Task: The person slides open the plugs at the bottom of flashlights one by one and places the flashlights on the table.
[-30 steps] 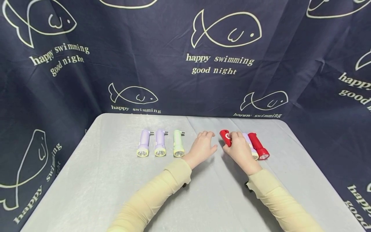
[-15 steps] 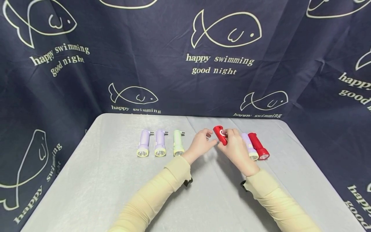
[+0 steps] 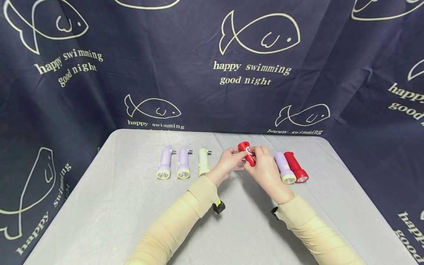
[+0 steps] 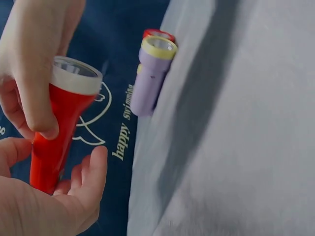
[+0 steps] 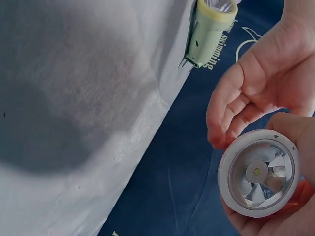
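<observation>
A red flashlight (image 3: 244,146) with a white-rimmed lens is held up over the middle of the table between both hands. The right hand (image 3: 266,171) grips it near the lens end, the index finger lying along the red body in the left wrist view. At its tail end, the left hand (image 3: 226,162) has its thumb on one side and loosely curled fingers on the other. The lens (image 5: 258,172) faces the right wrist camera. To the right lie a purple flashlight (image 3: 283,165) and another red flashlight (image 3: 294,165), side by side.
On the left of the grey table (image 3: 109,213), two purple flashlights (image 3: 165,160) and a green flashlight (image 3: 203,162) lie in a spaced row, plug prongs out. A dark blue fish-print curtain (image 3: 198,110) stands behind the table and along both sides.
The right hand has lifted the red flashlight from beside the purple one and carried it left. The left hand, apart from it before, now has its fingers around the tail end.
</observation>
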The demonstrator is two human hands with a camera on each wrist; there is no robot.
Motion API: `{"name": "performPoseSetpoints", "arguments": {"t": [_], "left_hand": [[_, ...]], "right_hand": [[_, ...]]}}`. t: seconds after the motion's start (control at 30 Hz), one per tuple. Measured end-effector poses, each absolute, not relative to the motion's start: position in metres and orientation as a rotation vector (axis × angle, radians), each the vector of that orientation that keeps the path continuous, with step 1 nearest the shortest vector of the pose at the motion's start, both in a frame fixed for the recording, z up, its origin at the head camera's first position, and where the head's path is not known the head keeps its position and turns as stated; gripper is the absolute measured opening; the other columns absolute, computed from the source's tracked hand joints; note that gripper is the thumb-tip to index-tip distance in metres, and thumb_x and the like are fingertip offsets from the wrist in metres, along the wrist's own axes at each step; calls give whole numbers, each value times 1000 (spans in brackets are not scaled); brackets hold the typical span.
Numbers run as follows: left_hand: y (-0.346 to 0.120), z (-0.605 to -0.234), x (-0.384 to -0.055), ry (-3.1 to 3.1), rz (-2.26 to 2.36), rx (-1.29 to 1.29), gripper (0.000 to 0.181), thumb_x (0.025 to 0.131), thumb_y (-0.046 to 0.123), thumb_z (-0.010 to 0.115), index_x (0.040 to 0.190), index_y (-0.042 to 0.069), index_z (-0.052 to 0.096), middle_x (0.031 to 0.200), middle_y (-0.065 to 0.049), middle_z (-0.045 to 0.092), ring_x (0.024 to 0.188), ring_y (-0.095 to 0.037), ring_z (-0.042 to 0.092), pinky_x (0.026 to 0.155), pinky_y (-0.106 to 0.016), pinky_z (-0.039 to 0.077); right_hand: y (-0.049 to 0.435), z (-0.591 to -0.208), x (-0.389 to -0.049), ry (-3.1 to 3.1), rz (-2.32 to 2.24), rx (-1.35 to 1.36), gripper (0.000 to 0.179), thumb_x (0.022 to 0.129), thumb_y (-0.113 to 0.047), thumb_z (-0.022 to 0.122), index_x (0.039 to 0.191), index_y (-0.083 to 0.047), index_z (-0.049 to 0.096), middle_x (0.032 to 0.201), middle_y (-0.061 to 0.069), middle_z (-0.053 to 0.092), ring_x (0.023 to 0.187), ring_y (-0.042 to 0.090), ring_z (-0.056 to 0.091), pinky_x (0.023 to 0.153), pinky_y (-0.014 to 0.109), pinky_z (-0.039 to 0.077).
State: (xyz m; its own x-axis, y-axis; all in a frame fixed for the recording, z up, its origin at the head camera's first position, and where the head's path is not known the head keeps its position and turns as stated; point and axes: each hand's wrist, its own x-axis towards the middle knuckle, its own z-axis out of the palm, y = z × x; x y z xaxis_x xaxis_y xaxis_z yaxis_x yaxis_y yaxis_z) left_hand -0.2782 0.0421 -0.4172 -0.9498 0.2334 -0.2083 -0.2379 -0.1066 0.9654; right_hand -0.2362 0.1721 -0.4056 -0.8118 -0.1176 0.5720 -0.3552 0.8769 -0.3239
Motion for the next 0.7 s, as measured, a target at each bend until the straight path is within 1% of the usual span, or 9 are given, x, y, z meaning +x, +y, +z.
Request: {"name": "performPoseSetpoints", "arguments": {"t": [0.13, 0.2, 0.33, 0.43, 0.47, 0.57, 0.7], "left_hand": [[43, -417, -279, 1736, 2208, -69, 18, 89, 18, 61, 95, 5, 50, 96, -11, 65, 77, -16, 66, 69, -35, 59], [44, -417, -279, 1707, 2236, -104, 16, 89, 17, 61, 92, 6, 50, 95, -11, 66, 78, -16, 66, 70, -35, 59], [45, -415, -278, 1668, 2289, -159, 18, 89, 16, 60, 97, 4, 52, 97, -11, 67, 84, -20, 66, 73, -36, 58], [45, -414, -278, 1664, 2309, -173, 21, 89, 16, 60, 101, 0, 52, 96, -11, 67, 84, -20, 66, 74, -35, 58], [44, -413, -277, 1668, 2314, -164, 21, 89, 15, 59, 100, 0, 52, 94, -11, 66, 81, -20, 67, 72, -34, 58], [43, -412, -276, 1688, 2310, -165, 21, 89, 14, 60, 101, -1, 52, 93, -10, 66, 79, -17, 67, 71, -33, 58], [42, -411, -277, 1695, 2305, -204, 21, 89, 14, 61, 102, -1, 53, 97, -12, 65, 81, -18, 67, 71, -32, 58]], "right_hand": [[170, -406, -236, -2460, 547, 377, 36, 68, -8, 70, 101, 2, 59, 89, 15, 55, 71, 29, 56, 56, 42, 50], [169, -407, -235, -2444, 538, 393, 36, 68, -8, 71, 100, 2, 59, 88, 15, 55, 71, 30, 56, 56, 42, 50], [167, -407, -234, -2413, 517, 418, 38, 68, -10, 76, 100, 2, 59, 89, 14, 55, 71, 31, 57, 55, 43, 50], [166, -408, -233, -2406, 511, 429, 40, 68, -11, 79, 100, 1, 59, 90, 14, 55, 71, 32, 58, 54, 44, 51], [166, -408, -232, -2408, 515, 429, 40, 68, -11, 78, 100, 1, 59, 90, 14, 55, 71, 31, 58, 54, 44, 51], [165, -409, -232, -2413, 525, 424, 39, 69, -10, 76, 102, 1, 59, 92, 14, 56, 71, 30, 58, 53, 43, 51], [163, -409, -232, -2417, 528, 416, 36, 70, -10, 74, 102, -1, 59, 92, 13, 56, 72, 28, 58, 51, 42, 50]]}}
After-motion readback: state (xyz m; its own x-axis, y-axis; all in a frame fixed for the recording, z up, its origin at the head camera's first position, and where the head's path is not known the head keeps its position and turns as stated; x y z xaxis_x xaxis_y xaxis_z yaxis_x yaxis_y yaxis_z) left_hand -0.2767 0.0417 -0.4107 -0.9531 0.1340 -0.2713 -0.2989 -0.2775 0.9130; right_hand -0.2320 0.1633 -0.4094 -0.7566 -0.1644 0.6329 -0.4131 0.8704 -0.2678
